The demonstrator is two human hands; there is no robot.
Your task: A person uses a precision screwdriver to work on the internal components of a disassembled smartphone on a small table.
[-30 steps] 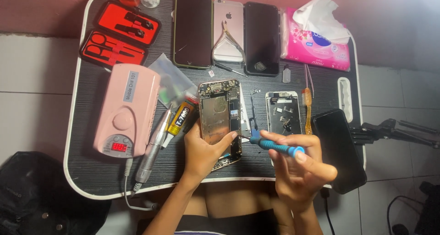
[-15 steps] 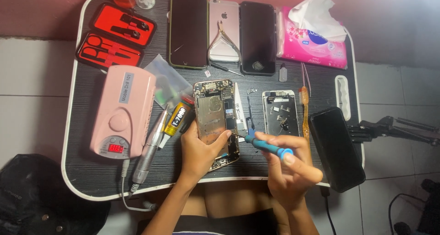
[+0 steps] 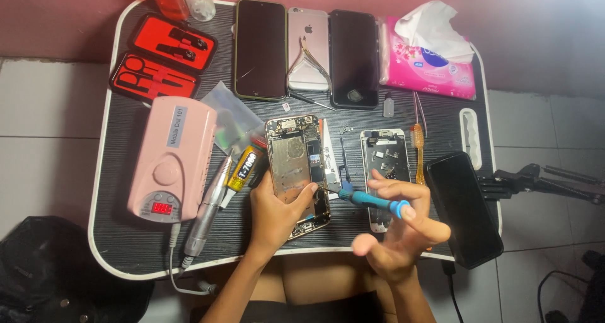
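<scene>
Fingers of the left hand [image 3: 277,213] were clamped around the lower end of an opened phone [image 3: 298,165], its insides facing up on the black lap table [image 3: 126,235]. Just right of it, the right hand [image 3: 394,235] pinched a blue-handled screwdriver [image 3: 372,201], tip touching the phone's right edge. Beyond that hand lay a second opened phone [image 3: 383,156]; left of the left hand sat a glue tube [image 3: 242,168] and pink drill box [image 3: 171,156].

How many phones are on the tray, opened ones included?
6: three in the back row, dark, pink, dark; an opened phone under the left hand; an opened one; black phone at right.
</scene>
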